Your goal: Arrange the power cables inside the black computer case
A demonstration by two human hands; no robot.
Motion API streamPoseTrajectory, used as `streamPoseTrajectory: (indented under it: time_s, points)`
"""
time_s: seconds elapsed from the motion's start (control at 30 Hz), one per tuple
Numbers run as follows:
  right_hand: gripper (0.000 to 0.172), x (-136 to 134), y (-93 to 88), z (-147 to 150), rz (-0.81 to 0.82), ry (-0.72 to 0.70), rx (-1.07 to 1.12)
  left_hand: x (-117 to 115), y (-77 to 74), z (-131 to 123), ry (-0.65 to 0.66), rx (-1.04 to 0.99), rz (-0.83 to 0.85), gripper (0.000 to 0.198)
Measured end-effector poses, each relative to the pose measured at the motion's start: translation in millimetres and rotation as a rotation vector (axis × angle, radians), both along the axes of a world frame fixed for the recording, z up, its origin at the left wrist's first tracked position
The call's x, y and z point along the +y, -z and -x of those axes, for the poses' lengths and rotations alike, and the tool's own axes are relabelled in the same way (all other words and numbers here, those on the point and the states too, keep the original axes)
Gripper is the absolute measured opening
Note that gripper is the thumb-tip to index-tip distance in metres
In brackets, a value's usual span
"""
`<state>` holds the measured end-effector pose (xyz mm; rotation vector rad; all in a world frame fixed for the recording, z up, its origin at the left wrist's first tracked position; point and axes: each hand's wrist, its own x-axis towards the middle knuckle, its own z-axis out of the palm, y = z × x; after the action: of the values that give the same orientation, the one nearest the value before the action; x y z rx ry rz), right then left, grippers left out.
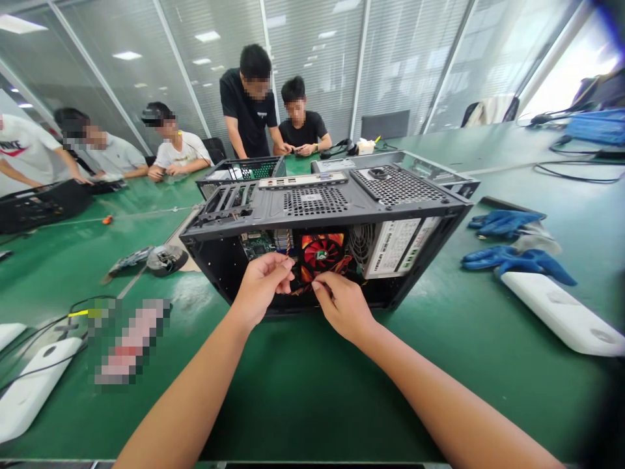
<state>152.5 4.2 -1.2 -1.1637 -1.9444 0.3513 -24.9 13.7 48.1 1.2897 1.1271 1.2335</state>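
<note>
A black computer case (322, 202) lies on its side on the green table (303, 384), its open side facing me. Inside sit a red-and-black fan (322, 253), a green board (256, 244) to its left and a power supply (395, 244) to its right. My left hand (261, 286) is at the case opening, its thumb and fingers pinched on a thin cable near the fan. My right hand (342, 305) is just right of it, fingers curled at the fan's lower edge; what they hold is hidden.
Blue gloves (512, 251) and a white device (561, 312) lie to the right. A round part (166, 258) and a small board lie left of the case. White devices with black cables sit at the near left. Several people sit or stand at the far side.
</note>
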Motion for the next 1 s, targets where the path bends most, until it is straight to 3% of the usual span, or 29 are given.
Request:
streamPoseTrajectory:
  time_s: [0.23,0.5,0.83,1.0]
  points:
    - [0.021,6,-37.1,20,0.102,-0.137,0.151,-5,9.3,12,0.088,-0.321,0.098,0.021]
    - [0.022,30,-69.8,48,0.18,-0.086,0.221,-4,21.2,12,0.055,-0.299,0.09,0.019]
    - [0.018,49,-64.8,57,0.342,-0.285,0.453,-2,28.8,7,0.073,-0.324,0.081,0.023]
    - [0.019,52,-59.7,54,0.346,-0.336,0.503,-2,30.3,7,0.066,-0.322,0.083,0.022]
